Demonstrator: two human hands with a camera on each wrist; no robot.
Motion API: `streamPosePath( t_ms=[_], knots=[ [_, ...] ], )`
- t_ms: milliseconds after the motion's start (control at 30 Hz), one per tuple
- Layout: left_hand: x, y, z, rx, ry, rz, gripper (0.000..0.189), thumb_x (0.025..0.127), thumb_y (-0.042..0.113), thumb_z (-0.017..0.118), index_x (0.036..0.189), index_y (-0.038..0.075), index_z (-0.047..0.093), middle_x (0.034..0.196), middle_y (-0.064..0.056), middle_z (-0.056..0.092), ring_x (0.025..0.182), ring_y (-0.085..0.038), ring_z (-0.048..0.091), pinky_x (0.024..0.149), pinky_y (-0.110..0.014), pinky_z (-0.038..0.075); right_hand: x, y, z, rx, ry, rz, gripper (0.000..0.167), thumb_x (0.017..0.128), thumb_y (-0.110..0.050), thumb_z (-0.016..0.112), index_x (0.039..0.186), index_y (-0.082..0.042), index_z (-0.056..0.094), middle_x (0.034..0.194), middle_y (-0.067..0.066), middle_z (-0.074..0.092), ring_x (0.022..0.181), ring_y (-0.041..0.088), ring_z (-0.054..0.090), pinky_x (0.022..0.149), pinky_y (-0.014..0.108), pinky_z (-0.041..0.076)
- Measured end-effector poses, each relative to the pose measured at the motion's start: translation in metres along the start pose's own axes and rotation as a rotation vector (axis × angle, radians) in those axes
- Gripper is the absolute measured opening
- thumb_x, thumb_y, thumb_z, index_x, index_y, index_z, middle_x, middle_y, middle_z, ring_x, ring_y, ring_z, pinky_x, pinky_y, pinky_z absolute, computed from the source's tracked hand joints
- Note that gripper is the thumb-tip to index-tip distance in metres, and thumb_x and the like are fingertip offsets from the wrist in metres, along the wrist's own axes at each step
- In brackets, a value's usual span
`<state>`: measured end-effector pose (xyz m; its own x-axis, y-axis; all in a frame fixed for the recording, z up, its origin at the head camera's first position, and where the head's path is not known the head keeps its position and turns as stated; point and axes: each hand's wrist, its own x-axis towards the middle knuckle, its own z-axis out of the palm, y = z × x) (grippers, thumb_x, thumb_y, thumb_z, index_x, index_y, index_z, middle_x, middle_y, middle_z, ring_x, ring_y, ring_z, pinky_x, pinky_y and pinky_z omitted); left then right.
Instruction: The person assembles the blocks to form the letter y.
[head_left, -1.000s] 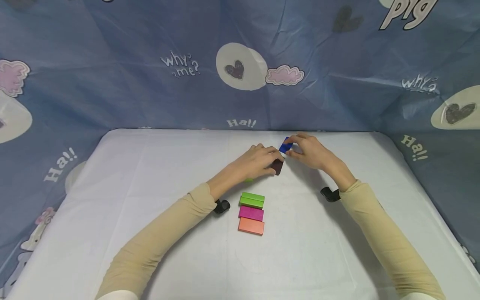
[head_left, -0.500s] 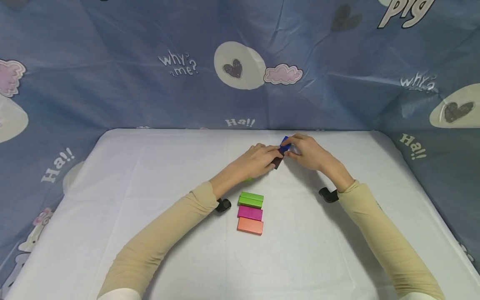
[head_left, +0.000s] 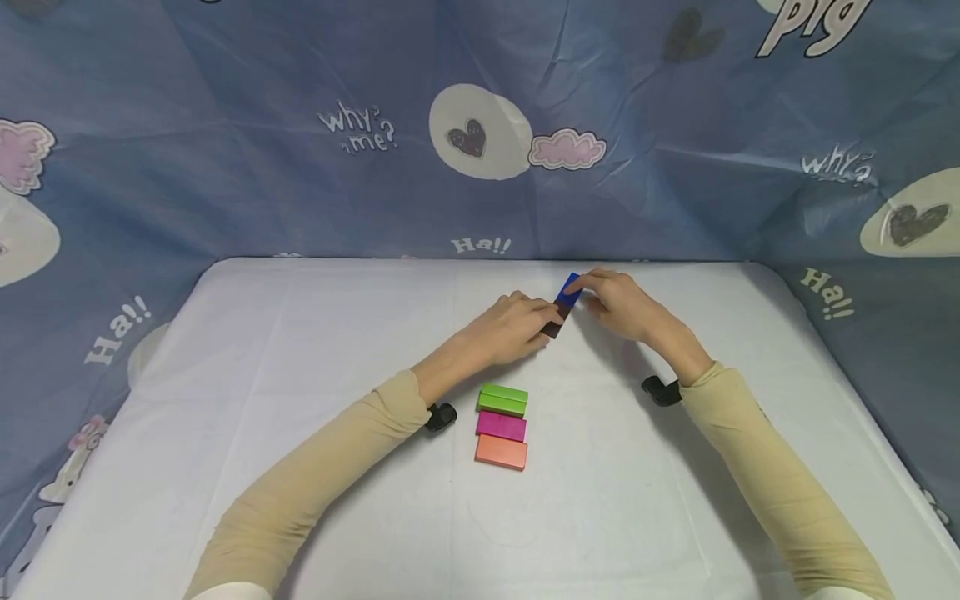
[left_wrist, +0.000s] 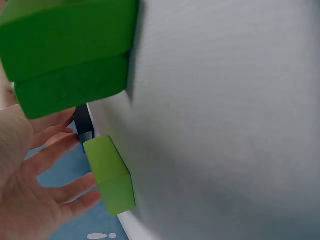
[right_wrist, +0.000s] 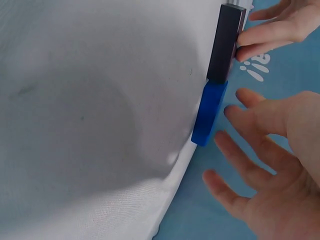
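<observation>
In the head view a dark brown block (head_left: 552,329) and a blue block (head_left: 571,284) lie end to end near the table's far edge, forming one slanted line. My left hand (head_left: 513,327) pinches the brown block between thumb and fingers. Extended fingers of my right hand (head_left: 622,304) touch the blue block, its thumb drawn away from it. The right wrist view shows the blue block (right_wrist: 209,114) meeting the end of the dark block (right_wrist: 223,45). Beside my left hand, a light green block (left_wrist: 110,172) stands in the left wrist view; the hand hides it from the head view.
Nearer the body, green blocks (head_left: 503,399), a magenta block (head_left: 501,427) and an orange block (head_left: 501,452) sit in a column on the white tablecloth (head_left: 615,500). A blue patterned curtain (head_left: 300,183) rises behind the table.
The brown and blue blocks, apart a second ago, now meet end to end. The left hand has shifted the brown block slightly up. My right thumb has come away from the blue block.
</observation>
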<state>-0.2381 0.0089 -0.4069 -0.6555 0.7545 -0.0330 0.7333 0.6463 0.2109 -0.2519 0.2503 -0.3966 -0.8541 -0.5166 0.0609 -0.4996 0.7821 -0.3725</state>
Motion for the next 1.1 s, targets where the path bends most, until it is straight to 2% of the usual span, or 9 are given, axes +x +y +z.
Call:
streamPosePath(
  t_ms=[167, 300, 500, 733, 967, 1100],
  knots=[
    [0.001, 0.001, 0.000, -0.011, -0.004, -0.002, 0.040, 0.111, 0.026, 0.061, 0.150, 0.018, 0.062, 0.162, -0.007, 0.057, 0.140, -0.037, 0.059, 0.116, -0.052, 0.049, 0.000, -0.003, 0.002, -0.002, 0.021, -0.031, 0.035, 0.101, 0.011, 0.058, 0.131, 0.000, 0.071, 0.136, 0.024, 0.070, 0.132, 0.043, 0.066, 0.109, 0.057, 0.054],
    [0.000, 0.002, -0.002, -0.015, -0.007, -0.006, 0.041, 0.111, 0.026, 0.061, 0.151, 0.017, 0.062, 0.163, -0.008, 0.056, 0.140, -0.038, 0.059, 0.115, -0.052, 0.049, 0.001, -0.004, 0.003, -0.009, 0.027, -0.033, 0.026, 0.102, 0.003, 0.065, 0.127, -0.001, 0.073, 0.131, 0.020, 0.073, 0.125, 0.039, 0.070, 0.106, 0.055, 0.056],
    [-0.001, 0.003, -0.003, -0.019, -0.031, -0.016, 0.045, 0.112, 0.028, 0.060, 0.155, 0.017, 0.057, 0.168, -0.009, 0.050, 0.149, -0.041, 0.052, 0.121, -0.056, 0.045, 0.004, -0.003, 0.004, -0.011, 0.023, -0.057, 0.020, 0.103, -0.009, 0.071, 0.122, -0.005, 0.075, 0.124, 0.015, 0.075, 0.120, 0.035, 0.072, 0.103, 0.054, 0.056],
    [0.000, 0.005, -0.001, -0.015, -0.063, -0.014, 0.050, 0.112, 0.029, 0.059, 0.160, 0.016, 0.049, 0.172, -0.007, 0.044, 0.158, -0.047, 0.041, 0.128, -0.060, 0.037, 0.006, -0.003, 0.005, -0.005, 0.036, -0.072, 0.018, 0.104, -0.017, 0.073, 0.118, -0.007, 0.077, 0.119, 0.013, 0.076, 0.115, 0.034, 0.072, 0.102, 0.053, 0.056],
    [-0.001, 0.006, 0.000, -0.012, -0.067, -0.025, 0.053, 0.112, 0.030, 0.060, 0.162, 0.016, 0.047, 0.173, -0.007, 0.042, 0.159, -0.047, 0.040, 0.129, -0.060, 0.035, 0.009, -0.003, 0.008, -0.006, 0.028, -0.060, 0.016, 0.104, -0.017, 0.073, 0.117, -0.009, 0.077, 0.118, 0.012, 0.075, 0.114, 0.032, 0.072, 0.100, 0.052, 0.057],
    [-0.007, 0.004, -0.002, -0.004, -0.054, -0.027, 0.054, 0.112, 0.031, 0.060, 0.162, 0.017, 0.046, 0.173, -0.008, 0.043, 0.158, -0.046, 0.041, 0.129, -0.059, 0.037, 0.011, -0.004, 0.010, -0.010, 0.029, -0.075, 0.017, 0.104, -0.018, 0.073, 0.117, -0.008, 0.077, 0.117, 0.012, 0.075, 0.112, 0.031, 0.072, 0.098, 0.051, 0.057]
  ],
)
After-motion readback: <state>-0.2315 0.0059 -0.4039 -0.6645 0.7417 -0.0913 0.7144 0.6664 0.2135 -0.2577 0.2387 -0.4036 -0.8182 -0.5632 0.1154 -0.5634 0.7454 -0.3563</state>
